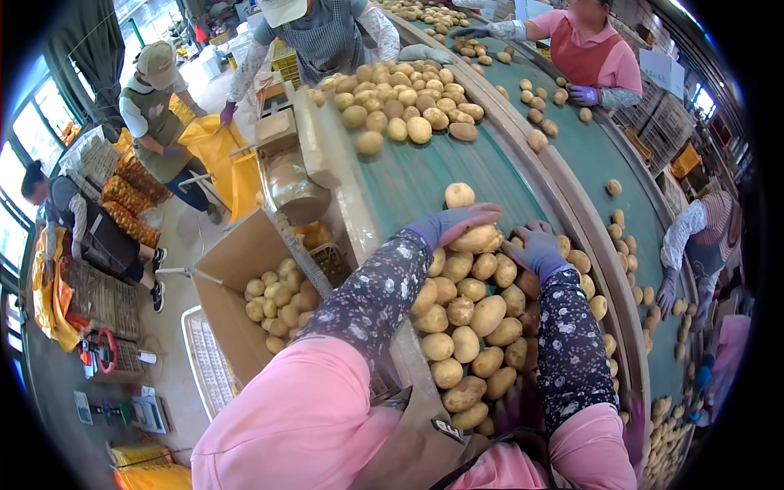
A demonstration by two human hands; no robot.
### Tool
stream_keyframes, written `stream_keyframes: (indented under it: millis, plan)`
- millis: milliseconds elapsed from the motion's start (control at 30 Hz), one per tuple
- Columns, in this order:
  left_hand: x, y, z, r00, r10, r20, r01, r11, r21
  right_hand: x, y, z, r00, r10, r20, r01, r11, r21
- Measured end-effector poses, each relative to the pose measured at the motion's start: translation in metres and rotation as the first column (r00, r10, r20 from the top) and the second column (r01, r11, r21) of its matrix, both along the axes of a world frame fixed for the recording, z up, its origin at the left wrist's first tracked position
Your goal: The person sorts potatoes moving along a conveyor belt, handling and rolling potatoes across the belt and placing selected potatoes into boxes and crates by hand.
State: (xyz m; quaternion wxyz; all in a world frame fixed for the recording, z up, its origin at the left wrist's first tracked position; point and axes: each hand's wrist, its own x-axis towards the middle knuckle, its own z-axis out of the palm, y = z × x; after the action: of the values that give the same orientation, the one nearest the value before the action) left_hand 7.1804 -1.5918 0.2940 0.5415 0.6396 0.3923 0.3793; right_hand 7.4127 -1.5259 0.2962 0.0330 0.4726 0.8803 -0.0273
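Both my hands wear grey-purple gloves and rest at the far edge of a dense group of potatoes (pixel 471 306) on a green conveyor belt (pixel 422 190). My left hand (pixel 456 223) lies flat with its fingers over a pale potato; whether it grips it is hard to tell. My right hand (pixel 536 248) is spread on the potatoes to the right, its fingers apart. One single potato (pixel 459 195) lies just beyond my left hand. Farther up the belt is a heaped pile of potatoes (pixel 404 92). Patterned sleeves cover both my forearms.
A cardboard box (pixel 226 275) holding potatoes stands left of the belt, above a white plastic crate (pixel 205 361). A metal rail (pixel 551 165) separates a second belt (pixel 588 153) with scattered potatoes. Co-workers stand across and beside the belts; one holds a yellow bag (pixel 211 153).
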Motion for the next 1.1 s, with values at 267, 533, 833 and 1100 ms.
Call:
stream_keyframes:
  millis: [267, 533, 833, 1100]
  plan:
    - [-0.016, 0.010, -0.014, 0.992, -0.026, -0.121, 0.042, 0.991, 0.130, -0.014, -0.002, 0.000, 0.999, 0.010, -0.040, -0.011, 0.999, -0.033]
    - [-0.018, 0.012, -0.020, 0.920, 0.071, -0.385, 0.173, 0.808, 0.562, -0.003, 0.011, -0.019, 0.991, 0.100, -0.094, -0.094, 0.993, 0.065]
    - [0.033, 0.010, -0.032, 0.976, -0.072, -0.207, 0.154, 0.896, 0.416, 0.054, -0.011, -0.027, 0.888, 0.439, -0.137, -0.415, 0.893, 0.174]
    - [0.234, -0.042, -0.047, 0.851, -0.373, 0.370, 0.297, 0.922, 0.247, 0.174, -0.152, -0.003, 0.941, 0.042, -0.335, -0.149, 0.942, -0.301]
